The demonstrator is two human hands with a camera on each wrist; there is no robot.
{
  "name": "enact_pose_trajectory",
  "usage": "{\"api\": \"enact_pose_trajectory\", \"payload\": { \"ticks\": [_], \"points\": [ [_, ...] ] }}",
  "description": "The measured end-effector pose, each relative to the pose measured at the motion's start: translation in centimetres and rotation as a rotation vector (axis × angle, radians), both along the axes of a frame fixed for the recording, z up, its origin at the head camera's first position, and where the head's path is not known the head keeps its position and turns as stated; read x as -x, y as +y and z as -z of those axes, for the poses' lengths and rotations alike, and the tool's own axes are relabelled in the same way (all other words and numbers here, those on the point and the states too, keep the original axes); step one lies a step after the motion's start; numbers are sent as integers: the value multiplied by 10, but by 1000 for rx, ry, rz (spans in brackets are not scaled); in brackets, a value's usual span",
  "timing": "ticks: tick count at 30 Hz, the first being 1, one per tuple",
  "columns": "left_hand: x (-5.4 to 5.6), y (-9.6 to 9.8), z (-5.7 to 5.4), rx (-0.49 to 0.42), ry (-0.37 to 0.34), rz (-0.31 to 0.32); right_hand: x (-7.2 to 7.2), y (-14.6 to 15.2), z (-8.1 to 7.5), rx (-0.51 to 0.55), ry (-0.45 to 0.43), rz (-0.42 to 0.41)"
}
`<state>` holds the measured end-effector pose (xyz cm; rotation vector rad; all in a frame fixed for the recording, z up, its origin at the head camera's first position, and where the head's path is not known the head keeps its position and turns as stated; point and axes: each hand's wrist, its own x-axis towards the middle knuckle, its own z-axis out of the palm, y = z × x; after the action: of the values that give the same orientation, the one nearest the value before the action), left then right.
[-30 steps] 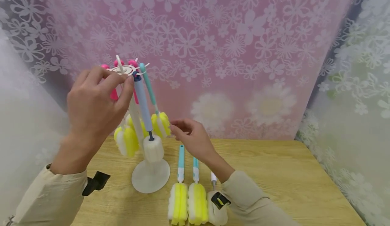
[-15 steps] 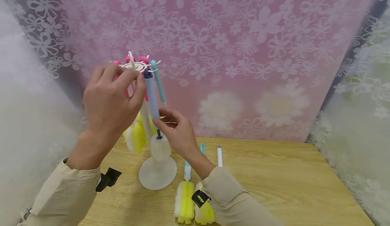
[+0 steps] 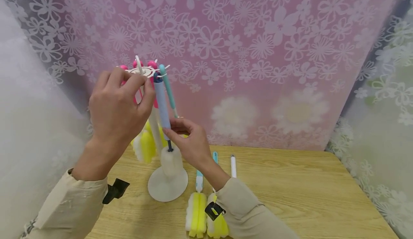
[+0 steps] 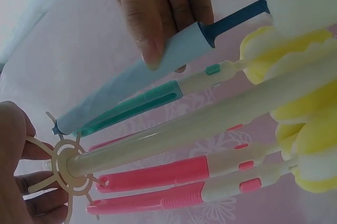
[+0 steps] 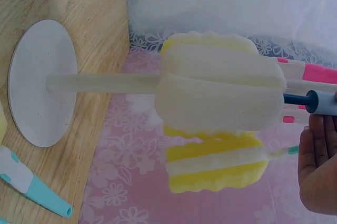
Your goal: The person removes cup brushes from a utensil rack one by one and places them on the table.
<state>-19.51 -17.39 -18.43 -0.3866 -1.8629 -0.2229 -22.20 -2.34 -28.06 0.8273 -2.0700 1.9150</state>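
A white stand [image 3: 153, 124] with a round base and a ring of hooks [image 3: 146, 71] on top carries several hanging sponge cup brushes. My left hand [image 3: 119, 99] grips the hook ring at its left side; in the left wrist view its fingers reach behind the prongs. My right hand [image 3: 190, 142] pinches the lower part of the blue handle of a white sponge cup brush [image 4: 139, 79], thumb in front and fingers behind. This brush hangs from a hook at the handle's top, its white sponge head [image 5: 221, 84] low and close to the pole. Behind it hangs a teal-handled brush [image 4: 131, 109].
Pink-handled brushes [image 4: 158, 175] with yellow and white sponge heads hang on the ring's other side. On the wooden table [image 3: 274, 189], yellow and white sponge brushes [image 3: 196, 214] lie beside a white handle [image 3: 233, 166], partly hidden by the right sleeve. A floral curtain [image 3: 245, 52] hangs behind.
My right hand has moved left from beside the teal-handled brush's sponge and taken hold of the blue handle. The left hand stays at the ring. The head view has shifted a little.
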Motion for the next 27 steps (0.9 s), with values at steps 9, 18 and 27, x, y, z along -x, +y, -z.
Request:
{"api": "enact_pose_trajectory", "payload": {
  "ticks": [9, 18, 27],
  "points": [
    [-5, 7, 1, -32, -1, -10, 3, 22, 8, 37, 54, -1],
    [-7, 10, 4, -62, 30, -33, -3, 63, 0, 55, 141, 48],
    [-8, 14, 6, -109, 34, -33, 1, 127, -4, 43, 99, 183]
  ]
}}
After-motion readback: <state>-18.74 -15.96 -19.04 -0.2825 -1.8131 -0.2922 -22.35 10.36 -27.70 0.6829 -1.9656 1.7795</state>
